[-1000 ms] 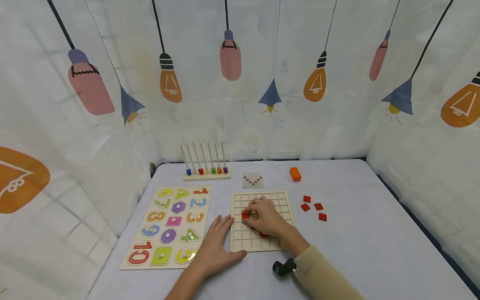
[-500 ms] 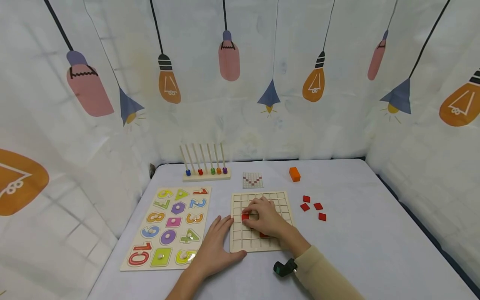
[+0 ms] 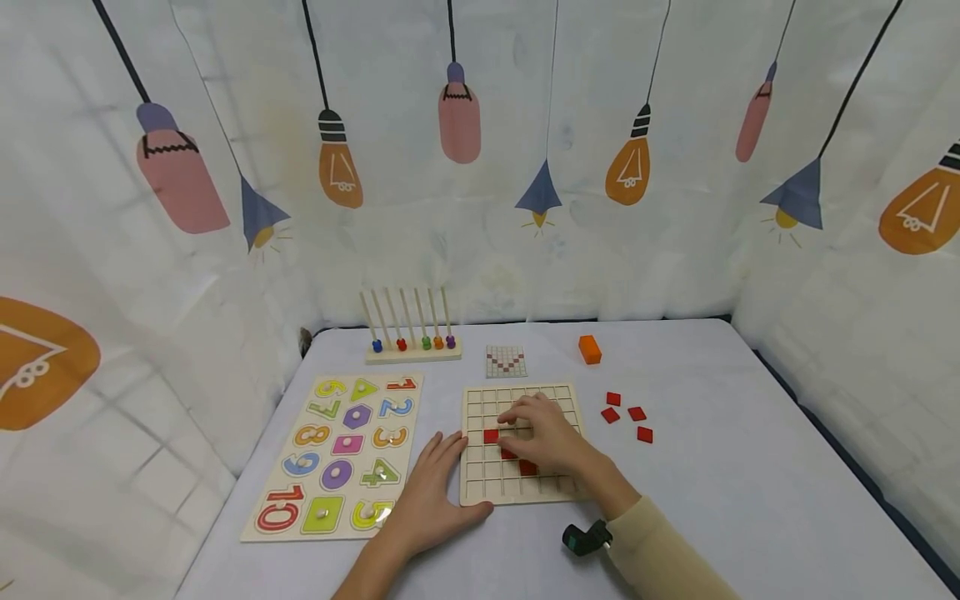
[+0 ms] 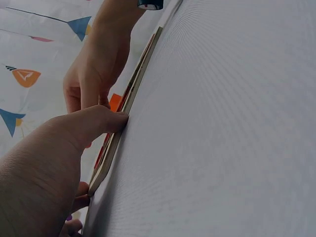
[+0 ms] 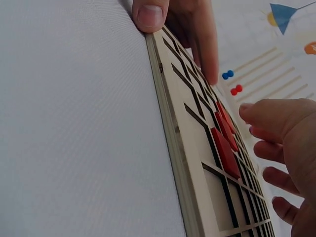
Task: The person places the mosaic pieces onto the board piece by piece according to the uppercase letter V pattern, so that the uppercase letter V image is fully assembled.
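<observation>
A square wooden grid board [image 3: 480, 490] lies on the table, with three red square tiles [image 3: 491, 436] set in its cells in a slanting row. My left hand [image 3: 431, 496] touches the board's left and front edges with fingers extended; in the left wrist view its thumb [image 4: 111, 120] presses on the rim. Just above the board is my right hand [image 3: 549, 437], its fingers loosely bent and apart, with nothing between them. The right wrist view shows those fingertips off the red tiles [image 5: 225, 153]. Part of the grid is hidden under the right hand.
Several loose red tiles [image 3: 637, 413] lie right of the board. Behind it are a small pattern card [image 3: 506, 362] and an orange block [image 3: 590, 349]. A number-and-shape puzzle board [image 3: 333, 454] lies at left, below a pegged bead counter [image 3: 415, 354].
My right hand has let go of the leftmost red tile and moved a little to the right, uncovering the tiles in the row. The left hand has stayed in place.
</observation>
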Available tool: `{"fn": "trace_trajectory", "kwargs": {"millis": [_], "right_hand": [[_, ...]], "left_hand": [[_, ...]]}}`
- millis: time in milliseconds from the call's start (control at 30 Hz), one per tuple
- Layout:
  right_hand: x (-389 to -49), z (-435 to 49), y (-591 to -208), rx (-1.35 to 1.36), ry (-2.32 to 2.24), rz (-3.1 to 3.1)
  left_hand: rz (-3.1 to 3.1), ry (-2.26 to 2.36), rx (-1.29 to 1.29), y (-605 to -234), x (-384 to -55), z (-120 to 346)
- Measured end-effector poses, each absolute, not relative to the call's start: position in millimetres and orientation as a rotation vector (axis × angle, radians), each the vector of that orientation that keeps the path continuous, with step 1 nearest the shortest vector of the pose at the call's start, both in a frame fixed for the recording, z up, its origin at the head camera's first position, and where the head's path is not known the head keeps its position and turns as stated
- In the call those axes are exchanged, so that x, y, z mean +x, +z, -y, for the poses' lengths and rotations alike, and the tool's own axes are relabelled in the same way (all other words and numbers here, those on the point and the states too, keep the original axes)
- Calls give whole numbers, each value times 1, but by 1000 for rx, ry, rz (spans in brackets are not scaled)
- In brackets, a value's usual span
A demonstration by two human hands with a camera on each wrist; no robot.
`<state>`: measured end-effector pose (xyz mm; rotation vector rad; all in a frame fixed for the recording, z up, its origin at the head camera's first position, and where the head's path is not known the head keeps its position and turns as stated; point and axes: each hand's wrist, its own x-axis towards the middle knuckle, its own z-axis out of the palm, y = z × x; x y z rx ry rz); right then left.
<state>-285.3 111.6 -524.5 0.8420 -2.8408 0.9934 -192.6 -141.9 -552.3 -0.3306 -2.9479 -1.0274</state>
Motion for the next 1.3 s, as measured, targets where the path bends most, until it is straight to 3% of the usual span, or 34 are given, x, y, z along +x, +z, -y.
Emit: {"fn": "trace_trajectory", "kwargs": {"millis": [1300], "right_hand": [[-284, -176, -533, 492, 1097, 2905]], "left_hand": [[2949, -1050, -320, -550, -190, 140]]}}
